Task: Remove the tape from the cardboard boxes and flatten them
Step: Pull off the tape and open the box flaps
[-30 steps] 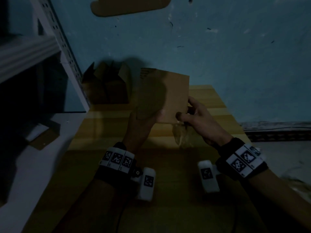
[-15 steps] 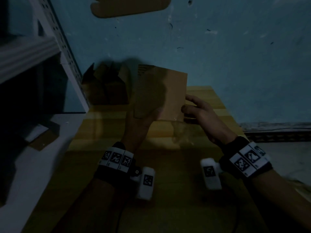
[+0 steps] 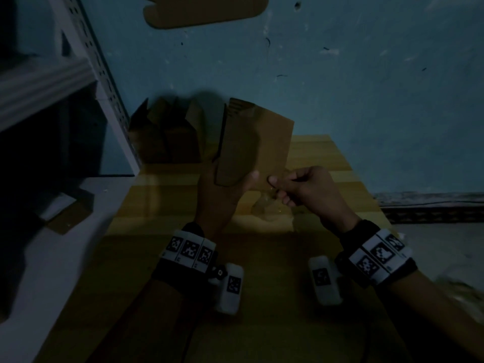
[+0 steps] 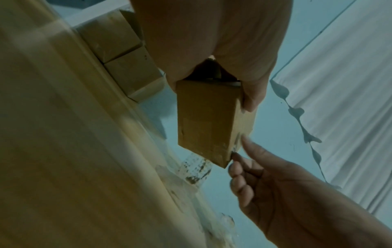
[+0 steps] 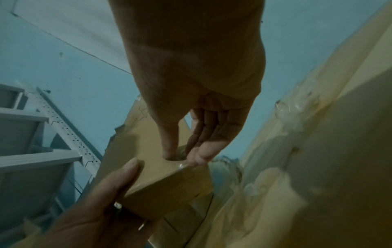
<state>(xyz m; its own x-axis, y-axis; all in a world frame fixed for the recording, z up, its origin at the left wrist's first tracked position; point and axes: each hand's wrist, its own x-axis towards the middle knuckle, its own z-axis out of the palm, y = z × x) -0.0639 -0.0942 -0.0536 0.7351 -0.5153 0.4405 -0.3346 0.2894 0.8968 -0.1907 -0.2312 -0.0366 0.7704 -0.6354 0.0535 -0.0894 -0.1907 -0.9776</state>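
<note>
Dim room: scuffed blue wall (image 3: 366, 87), white perforated shelving (image 3: 104, 82), wooden table (image 3: 262, 323).

Each forearm is bare and carries a black fabric wrist strap (image 3: 183, 273) on the left and a matching black strap (image 3: 358, 231) on the right. Around each strap runs a white band printed with square black-and-white fiducial markers (image 3: 190, 249). A white rounded camera housing (image 3: 230, 288), bearing one marker, is mounted below each wrist.
</note>
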